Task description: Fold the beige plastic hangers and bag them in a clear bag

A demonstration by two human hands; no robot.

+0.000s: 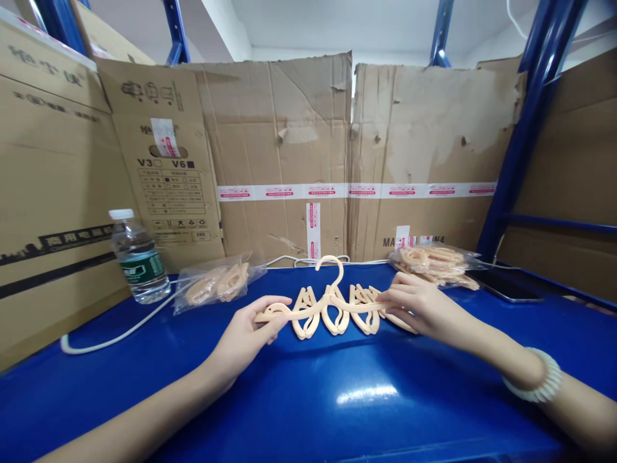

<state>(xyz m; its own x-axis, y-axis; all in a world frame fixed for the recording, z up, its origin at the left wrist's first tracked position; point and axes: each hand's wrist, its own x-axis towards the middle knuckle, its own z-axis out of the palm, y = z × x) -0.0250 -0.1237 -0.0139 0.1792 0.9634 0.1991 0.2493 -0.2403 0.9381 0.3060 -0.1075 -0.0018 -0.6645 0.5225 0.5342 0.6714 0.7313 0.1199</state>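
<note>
A peach plastic folding hanger (332, 307) lies spread out on the blue table (337, 399), its hook pointing away from me. My left hand (250, 334) pinches the hanger's left end between thumb and fingers. My right hand (419, 307) grips the hanger's right end, fingers closed over it. A white bead bracelet (537, 379) sits on my right wrist.
A water bottle (137, 257) stands at the left. Clear bags of the same peach hangers lie at the left (216, 283) and at the right (436, 262). A white cable (120, 328) crosses the table; a dark phone (506, 286) lies right. Cardboard boxes (284, 154) wall the back.
</note>
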